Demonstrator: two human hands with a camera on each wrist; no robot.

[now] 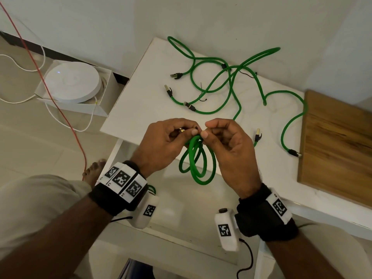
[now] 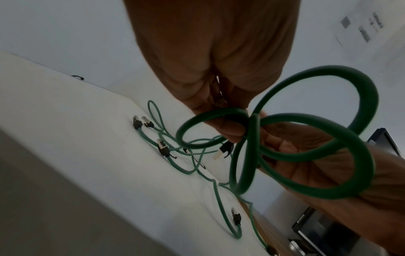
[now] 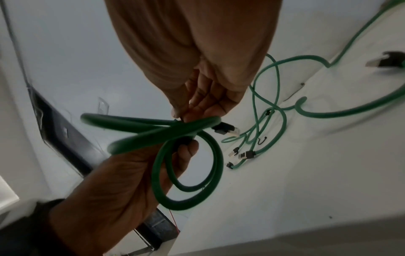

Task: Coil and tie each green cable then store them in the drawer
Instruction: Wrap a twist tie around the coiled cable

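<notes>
— Seen from the head camera: a white flat-topped counter against a white wall, with a brown wooden board laid on its right end.

— And on the floor at left?

— A round white disc-shaped device sitting in an open white box, with white and red cords trailing past.

— On the counter itself?

— Loose green braided cables sprawled in tangled loops across the top, black-and-gold plugs at their ends; one end lying at the edge of the board.

— In front of those?

— A coiled green braided cable held up in the air just off the counter's near edge, its loops hanging down between both wrists.

— The hands?

— Left hand curled, fingers and thumb closed round the top of the coil where a gold-tipped plug shows. Right hand curled too, thumb and forefinger pinching at the same gathered spot, touching the left.

— Anything between the fingertips?

— A small black tie end, barely visible; too small to tell how wrapped.
</notes>
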